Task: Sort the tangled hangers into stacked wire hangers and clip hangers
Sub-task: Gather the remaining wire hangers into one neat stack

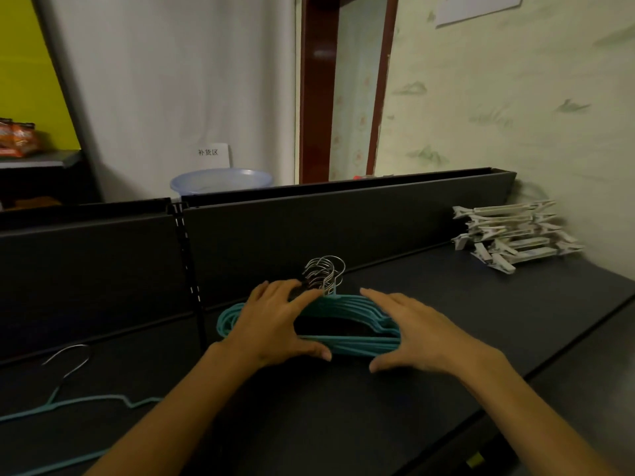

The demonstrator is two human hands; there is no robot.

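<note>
A stack of teal wire hangers (347, 305) with silver hooks (324, 271) lies flat on the dark shelf (446, 304), hooks pointing toward the back panel. My left hand (275, 321) rests on the stack's left half, fingers spread over the top and thumb at the lower bar. My right hand (412, 329) cups the stack's right end, fingers apart, thumb at the front bar. A single teal wire hanger (68, 403) lies apart at the lower left. A pile of white clip hangers (515, 235) sits at the back right against the wall.
A dark back panel (309, 228) runs behind the shelf, with a slotted upright (187, 255) between sections. A blue basin (221, 182) stands behind the panel. The wallpapered wall (515, 115) borders the right side. Snack packs (17, 137) lie far left.
</note>
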